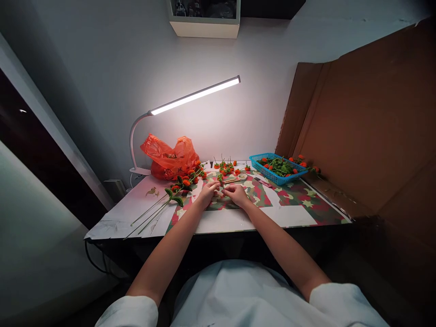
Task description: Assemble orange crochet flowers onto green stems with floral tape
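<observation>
My left hand (209, 193) is closed in a pinch around what looks like a small orange flower (220, 178), its green base showing just above the fingertips. Close beside it, my right hand (235, 194) has its fingers pressed together near the same spot; what they grip is too small to make out. Cut flower heads (225, 169) with short stems lie just beyond both hands. A thin brown stick (231, 180) and a small round white roll (242, 176) rest by the fingertips. Pink-handled scissors (263, 182) lie to the right of my right hand.
Long-stemmed orange flowers (177, 187) lie at the left. Behind them sits an orange plastic bag (170, 159) beneath a lit desk lamp (195, 95). A blue basket (279, 180) holds green stems and orange flowers. Tall cardboard (361, 118) stands along the right edge.
</observation>
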Available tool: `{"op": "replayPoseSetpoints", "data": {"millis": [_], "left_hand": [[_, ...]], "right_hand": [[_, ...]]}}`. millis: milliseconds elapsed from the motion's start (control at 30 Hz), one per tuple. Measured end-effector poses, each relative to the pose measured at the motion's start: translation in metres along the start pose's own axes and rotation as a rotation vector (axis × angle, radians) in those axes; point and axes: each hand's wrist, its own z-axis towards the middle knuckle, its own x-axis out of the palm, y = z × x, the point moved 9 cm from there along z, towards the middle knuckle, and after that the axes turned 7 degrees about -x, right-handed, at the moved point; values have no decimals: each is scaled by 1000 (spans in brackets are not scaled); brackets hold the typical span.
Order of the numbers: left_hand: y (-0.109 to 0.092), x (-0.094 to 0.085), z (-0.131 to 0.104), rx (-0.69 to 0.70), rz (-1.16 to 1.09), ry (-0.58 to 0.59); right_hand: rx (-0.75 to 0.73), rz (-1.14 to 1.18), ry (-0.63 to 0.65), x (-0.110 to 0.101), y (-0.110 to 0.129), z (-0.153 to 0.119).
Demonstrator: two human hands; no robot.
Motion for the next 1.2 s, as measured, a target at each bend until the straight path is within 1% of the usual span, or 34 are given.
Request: {"op": "replayPoseSetpoints", "data": {"millis": [100, 300, 400, 467, 567, 667, 833, 933, 1067, 1200], "left_hand": [[-2, 1, -1, 12, -5, 2], [-4, 1, -2, 28, -26, -2], [-5, 3, -2, 25, -6, 5], [-7, 5, -4, 45, 14, 12], [-9, 5, -5, 60, 29, -4], [-9, 5, -6, 41, 39, -9], [-9, 6, -6, 25, 13, 6], [-7, 6, -5, 11, -14, 13], [-6, 9, -5, 0, -51, 55], [-4, 12, -7, -18, -82, 90]], "right_hand": [[-16, 8, 7, 1, 2, 0], [-65, -52, 37, 1, 12, 0], [-55, -17, 51, 4, 13, 0], [-26, 59, 33, 4, 11, 0], [19, 168, -34, 1, 5, -1], [22, 179, -54, 0, 6, -1], [-29, 116, 9, 1, 16, -1], [-49, 131, 60, 6, 21, -1], [-59, 148, 115, 11, 25, -2], [-48, 193, 145, 15, 25, -1]]}}
